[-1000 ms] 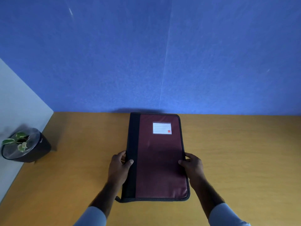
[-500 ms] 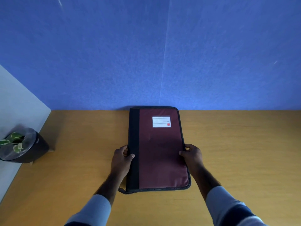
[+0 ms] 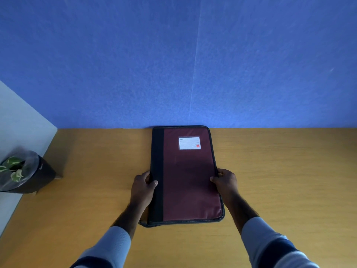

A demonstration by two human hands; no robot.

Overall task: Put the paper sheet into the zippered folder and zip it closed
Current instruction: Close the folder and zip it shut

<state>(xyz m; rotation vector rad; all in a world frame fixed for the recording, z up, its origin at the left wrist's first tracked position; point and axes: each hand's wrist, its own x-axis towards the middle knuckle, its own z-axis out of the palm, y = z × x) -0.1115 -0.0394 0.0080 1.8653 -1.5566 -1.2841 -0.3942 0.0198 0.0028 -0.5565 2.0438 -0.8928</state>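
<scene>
A maroon zippered folder point(image 3: 190, 176) with a black spine strip and a white label lies flat on the wooden desk point(image 3: 280, 171), its far end touching the blue wall. The zipper runs shut around the edges, and the pull sticks out at the near left corner. My left hand point(image 3: 143, 187) grips the spine side, thumb on top. My right hand point(image 3: 225, 180) grips the right edge the same way. No paper sheet is visible.
A dark pot with a green-and-white leafed plant point(image 3: 21, 171) stands at the desk's left edge beside a white side panel. A blue partition wall point(image 3: 193, 64) closes off the back of the desk.
Both hands have pushed the folder away from me until its far end meets the blue wall. The grip on both sides is unchanged.
</scene>
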